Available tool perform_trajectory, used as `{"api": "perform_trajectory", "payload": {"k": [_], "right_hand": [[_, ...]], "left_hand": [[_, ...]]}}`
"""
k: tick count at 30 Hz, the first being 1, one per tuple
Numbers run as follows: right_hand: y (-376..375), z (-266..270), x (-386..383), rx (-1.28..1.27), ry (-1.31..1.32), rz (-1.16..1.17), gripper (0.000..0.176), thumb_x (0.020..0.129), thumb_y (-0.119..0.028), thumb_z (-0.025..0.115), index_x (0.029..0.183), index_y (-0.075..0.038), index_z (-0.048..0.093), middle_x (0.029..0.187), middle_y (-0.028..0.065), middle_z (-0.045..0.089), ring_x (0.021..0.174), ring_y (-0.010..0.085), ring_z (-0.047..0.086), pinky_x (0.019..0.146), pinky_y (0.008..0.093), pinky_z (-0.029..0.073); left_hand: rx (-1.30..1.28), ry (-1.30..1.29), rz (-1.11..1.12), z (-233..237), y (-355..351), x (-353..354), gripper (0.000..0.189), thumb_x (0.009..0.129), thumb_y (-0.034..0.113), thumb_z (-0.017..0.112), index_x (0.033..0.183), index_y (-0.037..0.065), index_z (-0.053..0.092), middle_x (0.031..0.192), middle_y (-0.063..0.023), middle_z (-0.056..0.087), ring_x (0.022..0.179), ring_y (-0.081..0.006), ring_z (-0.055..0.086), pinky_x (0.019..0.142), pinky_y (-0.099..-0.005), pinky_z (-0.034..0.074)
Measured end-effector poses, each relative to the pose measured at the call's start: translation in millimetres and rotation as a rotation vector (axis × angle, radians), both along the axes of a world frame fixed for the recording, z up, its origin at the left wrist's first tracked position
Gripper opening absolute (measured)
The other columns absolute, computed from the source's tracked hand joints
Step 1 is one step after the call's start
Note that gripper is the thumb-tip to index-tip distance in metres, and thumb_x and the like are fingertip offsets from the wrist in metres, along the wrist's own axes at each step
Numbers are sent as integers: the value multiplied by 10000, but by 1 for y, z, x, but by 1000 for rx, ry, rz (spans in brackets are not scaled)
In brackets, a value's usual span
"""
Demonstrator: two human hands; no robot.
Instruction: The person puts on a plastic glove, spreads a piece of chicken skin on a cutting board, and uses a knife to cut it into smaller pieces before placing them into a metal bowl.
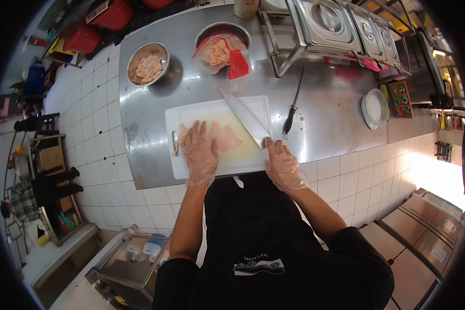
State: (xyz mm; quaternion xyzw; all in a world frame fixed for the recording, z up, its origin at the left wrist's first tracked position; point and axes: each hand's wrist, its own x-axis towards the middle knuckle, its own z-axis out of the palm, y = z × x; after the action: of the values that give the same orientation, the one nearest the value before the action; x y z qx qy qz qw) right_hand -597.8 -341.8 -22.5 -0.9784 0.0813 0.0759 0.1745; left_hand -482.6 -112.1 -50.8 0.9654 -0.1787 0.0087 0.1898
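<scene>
A white cutting board (191, 108) lies on the steel table in front of me, with pale raw chicken (226, 137) on it. My left hand (200, 155), in a clear plastic glove, rests flat over the chicken's left part with its fingers stretched out. More chicken shows at the board's left edge, beside the handle slot. My right hand (282, 166), gloved too, is closed round the handle of a large chef's knife (244, 117). Its broad blade slants up and left across the board's right side, apart from the chicken.
Behind the board stand a metal bowl (132, 61) of chicken pieces and another bowl (247, 35) holding a red-and-clear bag (238, 63) of chicken. A sharpening steel (290, 120) lies right of the board. Farther right are white plates (373, 109) and a rack with lidded steel pans (329, 23).
</scene>
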Motion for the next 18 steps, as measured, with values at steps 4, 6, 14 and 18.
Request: {"api": "perform_trajectory", "payload": {"k": [4,6,14,18], "right_hand": [[-2,-14,-1,37,-27,-14,451,886,-59,652,1309,-46,498,990,165,612,817,362,704,680,464,611],[1,-10,-4,-10,-58,-22,349,913,-73,633,1235,-43,503,935,167,623,763,365,708,653,477,603],[52,18,-32,114,-61,-79,119,969,-98,600,1032,-40,518,829,167,639,646,356,702,561,454,574],[86,-1,-25,27,11,-14,154,935,-84,632,1030,-43,518,840,146,646,644,342,704,545,447,566]], "left_hand": [[-78,-64,18,7,13,13,476,952,175,666,1410,72,588,1491,-176,559,1379,-401,506,1157,-544,376],[-99,-42,-51,10,23,19,440,935,146,680,1364,76,611,1451,-172,588,1354,-391,530,1137,-529,403],[-328,-36,-154,10,59,31,346,934,97,665,1275,40,653,1306,-170,662,1249,-381,603,1056,-512,462],[-509,-101,-216,7,68,45,297,939,83,666,1228,19,662,1239,-195,683,1174,-407,637,1017,-511,492]]}}
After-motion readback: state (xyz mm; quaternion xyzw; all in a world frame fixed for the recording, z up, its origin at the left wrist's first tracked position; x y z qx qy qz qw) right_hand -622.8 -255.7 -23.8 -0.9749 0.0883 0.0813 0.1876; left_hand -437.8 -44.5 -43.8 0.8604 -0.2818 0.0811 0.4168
